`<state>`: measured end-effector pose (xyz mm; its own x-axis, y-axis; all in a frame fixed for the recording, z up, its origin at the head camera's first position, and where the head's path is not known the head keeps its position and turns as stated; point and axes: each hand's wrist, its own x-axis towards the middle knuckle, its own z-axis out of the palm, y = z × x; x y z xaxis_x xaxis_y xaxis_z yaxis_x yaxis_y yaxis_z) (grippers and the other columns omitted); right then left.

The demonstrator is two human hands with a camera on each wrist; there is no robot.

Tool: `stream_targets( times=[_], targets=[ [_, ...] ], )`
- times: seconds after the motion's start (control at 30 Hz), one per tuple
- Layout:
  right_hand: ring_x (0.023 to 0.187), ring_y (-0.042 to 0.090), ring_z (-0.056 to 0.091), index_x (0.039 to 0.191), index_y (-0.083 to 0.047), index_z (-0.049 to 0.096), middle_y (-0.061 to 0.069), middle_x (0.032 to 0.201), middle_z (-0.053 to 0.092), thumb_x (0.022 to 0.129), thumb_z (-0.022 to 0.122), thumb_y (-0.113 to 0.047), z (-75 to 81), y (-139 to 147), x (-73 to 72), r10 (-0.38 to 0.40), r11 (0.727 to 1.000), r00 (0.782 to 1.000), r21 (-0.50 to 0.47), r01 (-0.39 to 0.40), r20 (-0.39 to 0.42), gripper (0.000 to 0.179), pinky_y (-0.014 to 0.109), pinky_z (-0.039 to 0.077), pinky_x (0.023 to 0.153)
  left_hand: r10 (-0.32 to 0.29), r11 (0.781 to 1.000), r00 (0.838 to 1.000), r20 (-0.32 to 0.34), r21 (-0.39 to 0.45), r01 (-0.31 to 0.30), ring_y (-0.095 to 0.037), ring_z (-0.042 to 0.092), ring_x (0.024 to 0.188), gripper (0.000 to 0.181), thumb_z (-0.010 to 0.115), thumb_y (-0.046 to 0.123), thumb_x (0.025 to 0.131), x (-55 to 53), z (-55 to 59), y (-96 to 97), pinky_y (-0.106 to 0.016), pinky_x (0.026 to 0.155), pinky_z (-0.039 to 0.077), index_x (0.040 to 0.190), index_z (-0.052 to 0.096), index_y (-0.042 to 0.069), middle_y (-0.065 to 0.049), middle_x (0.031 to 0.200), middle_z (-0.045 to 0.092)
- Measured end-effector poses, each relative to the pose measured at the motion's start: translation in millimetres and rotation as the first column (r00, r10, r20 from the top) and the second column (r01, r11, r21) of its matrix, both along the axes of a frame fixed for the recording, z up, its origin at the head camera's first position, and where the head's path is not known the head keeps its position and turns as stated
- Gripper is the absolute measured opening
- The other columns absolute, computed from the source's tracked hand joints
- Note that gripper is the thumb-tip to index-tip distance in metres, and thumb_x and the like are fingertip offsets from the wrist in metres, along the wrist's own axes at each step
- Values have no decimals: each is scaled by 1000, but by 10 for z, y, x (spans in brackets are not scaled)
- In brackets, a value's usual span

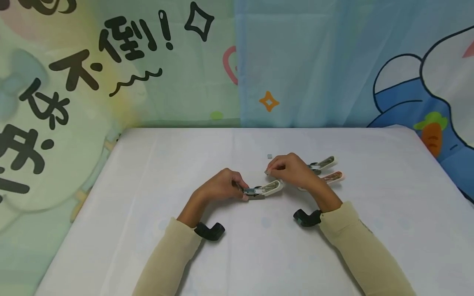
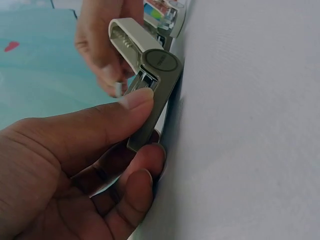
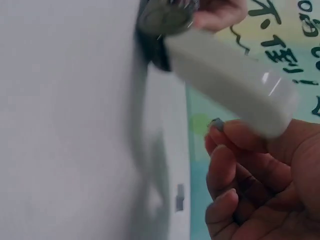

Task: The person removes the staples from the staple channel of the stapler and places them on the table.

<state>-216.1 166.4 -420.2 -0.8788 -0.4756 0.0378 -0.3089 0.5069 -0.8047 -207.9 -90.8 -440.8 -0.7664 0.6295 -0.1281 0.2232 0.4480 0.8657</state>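
Observation:
My left hand [image 1: 222, 184] grips a small grey and white stapler [image 1: 273, 187] just above the white table. Its white top [image 2: 142, 37] is swung up from the grey base, and the left thumb [image 2: 137, 98] presses near the open staple channel. Close by on the right, my right hand [image 1: 294, 169] pinches a tiny grey piece, which looks like a strip of staples [image 3: 217, 124], between thumb and fingertip. That strip is apart from the stapler. The right hand partly hides two more staplers, one white-topped [image 1: 327, 162] and one pinkish [image 1: 335, 176].
Another small grey strip [image 1: 269, 156] lies on the table beyond my right hand. A white cloth covers the table [image 1: 148, 164]. Printed curtains [image 1: 303, 61] hang behind its far edge. A black wrist camera [image 1: 210, 231] sits on the left wrist, another [image 1: 307, 218] on the right.

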Motion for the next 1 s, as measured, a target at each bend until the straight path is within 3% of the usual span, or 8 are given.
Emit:
stream_targets(
  times=[0.2,0.33,0.47,0.67,0.83,1.0],
  targets=[
    [94,28,60,85,2,74,13,101,68,94,59,0,-42,35,-86,-36,996,998,82,31,55,17,36,45,72,-19,1000,1000,10,2,19,-13,60,76,22,84,7,74,-10,-27,10,-25,67,47,95,77,6,2,88,68],
    [89,24,58,82,1,74,12,97,68,94,61,-2,-43,-5,-156,-44,995,997,95,38,62,17,35,43,69,2,1000,1000,22,-4,-2,-13,58,75,21,84,9,75,-16,-30,-12,-25,67,47,94,77,7,2,88,68],
    [78,22,56,90,0,75,9,90,68,93,63,-3,-63,-24,-216,-25,983,999,180,21,22,13,35,43,65,5,1000,1000,22,-4,-5,-13,58,75,20,84,8,75,-24,-30,-35,-26,66,46,94,77,8,2,87,67],
    [91,29,60,87,-2,75,11,96,69,89,67,-1,-50,49,-233,-17,952,992,302,53,-122,9,43,45,78,-6,1000,1000,18,5,6,-12,60,76,21,85,10,75,-32,-23,-21,-26,67,48,95,77,8,2,89,68],
    [90,31,61,89,0,74,14,98,69,89,68,-3,-21,81,-228,11,945,991,325,33,-132,7,45,45,78,12,1000,999,31,1,-12,-13,59,75,21,85,9,75,-21,2,-24,-26,67,47,95,77,7,1,89,67],
    [92,30,61,90,0,72,14,99,69,90,68,-4,20,77,-210,35,920,991,392,17,-127,5,44,46,77,12,1000,999,35,-9,-12,-12,58,74,22,85,10,74,-16,4,-35,-25,66,46,95,77,7,1,89,67]
  ],
)
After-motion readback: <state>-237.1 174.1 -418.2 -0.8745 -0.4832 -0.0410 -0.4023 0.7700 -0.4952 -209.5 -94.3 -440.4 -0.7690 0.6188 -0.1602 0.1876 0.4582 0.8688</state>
